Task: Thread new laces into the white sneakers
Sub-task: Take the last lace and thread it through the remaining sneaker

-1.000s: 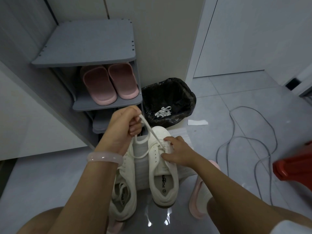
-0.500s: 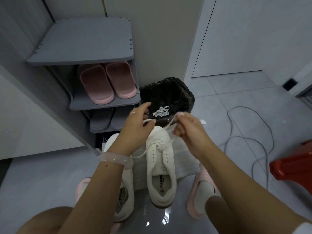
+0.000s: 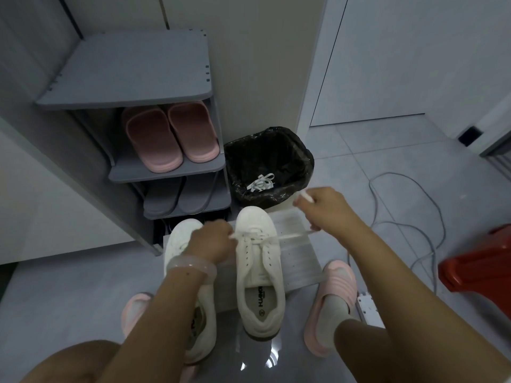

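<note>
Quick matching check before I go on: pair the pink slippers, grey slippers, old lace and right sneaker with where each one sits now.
Things:
1. pink slippers
2. grey slippers
3. old lace
4. right sneaker

Places:
A. in the black-lined bin
B. on the white sheet, between the two hands
C. on the rack's middle shelf
D. on the rack's lower shelf

Pairs: 1-C, 2-D, 3-A, 4-B

The left hand and right hand each pinch an end of the new lace.
</note>
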`<state>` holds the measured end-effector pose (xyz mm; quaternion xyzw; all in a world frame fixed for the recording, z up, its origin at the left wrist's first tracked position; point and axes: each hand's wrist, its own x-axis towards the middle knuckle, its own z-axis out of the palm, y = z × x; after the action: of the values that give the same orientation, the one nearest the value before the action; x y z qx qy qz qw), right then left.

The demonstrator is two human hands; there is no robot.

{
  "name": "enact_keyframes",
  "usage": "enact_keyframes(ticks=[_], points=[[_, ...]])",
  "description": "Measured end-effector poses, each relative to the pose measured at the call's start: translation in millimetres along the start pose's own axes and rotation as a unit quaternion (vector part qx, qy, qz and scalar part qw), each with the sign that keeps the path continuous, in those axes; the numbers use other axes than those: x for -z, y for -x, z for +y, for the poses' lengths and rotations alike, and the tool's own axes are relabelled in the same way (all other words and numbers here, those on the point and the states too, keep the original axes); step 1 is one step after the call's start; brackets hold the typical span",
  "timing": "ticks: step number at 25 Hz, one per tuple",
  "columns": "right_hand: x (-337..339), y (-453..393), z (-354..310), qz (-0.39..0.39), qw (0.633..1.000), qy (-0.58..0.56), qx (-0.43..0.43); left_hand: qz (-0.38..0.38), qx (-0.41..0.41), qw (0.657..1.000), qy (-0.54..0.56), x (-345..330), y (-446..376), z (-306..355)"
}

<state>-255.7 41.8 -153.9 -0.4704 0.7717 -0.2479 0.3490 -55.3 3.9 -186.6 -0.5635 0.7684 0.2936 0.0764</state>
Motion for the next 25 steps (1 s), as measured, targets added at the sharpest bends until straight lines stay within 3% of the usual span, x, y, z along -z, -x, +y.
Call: enact_keyframes(ticks=[2, 4, 7, 9, 11, 13, 16, 18, 21, 25], points=[[-8, 0, 8, -0.044, 0.974, 0.220, -0.019, 0.017, -0.037, 0.988, 0.150, 31, 10, 6], [-15, 6, 6, -0.076, 0.955, 0.283, 0.051, 0.000, -0.085, 0.951, 0.298, 50, 24, 13], [-24, 19, -14, -0.203, 0.952, 0.054, 0.221, -0.020, -0.170, 0.899, 0.403, 54, 34, 23], [-29, 25, -27, -0.216, 0.948, -0.099, 0.211, -0.015, -0.188, 0.887, 0.421, 54, 34, 22], [-26, 18, -28, -0.117, 0.963, -0.196, 0.143, -0.001, -0.172, 0.908, 0.382, 55, 30, 14], [-18, 8, -21, 0.022, 0.960, -0.271, 0.066, 0.007, -0.150, 0.956, 0.251, 53, 26, 1], [-9, -1, -11, 0.143, 0.897, -0.416, -0.027, -0.032, -0.108, 0.982, 0.153, 44, 21, -12], [-10, -2, -9, 0.165, 0.850, -0.496, -0.064, -0.068, -0.085, 0.987, 0.121, 39, 20, -16], [-9, -2, -11, 0.139, 0.760, -0.616, -0.151, -0.128, -0.049, 0.989, 0.051, 33, 17, -23], [0, -3, -4, 0.117, 0.707, -0.666, -0.207, -0.158, 0.005, 0.987, -0.014, 29, 16, -27]])
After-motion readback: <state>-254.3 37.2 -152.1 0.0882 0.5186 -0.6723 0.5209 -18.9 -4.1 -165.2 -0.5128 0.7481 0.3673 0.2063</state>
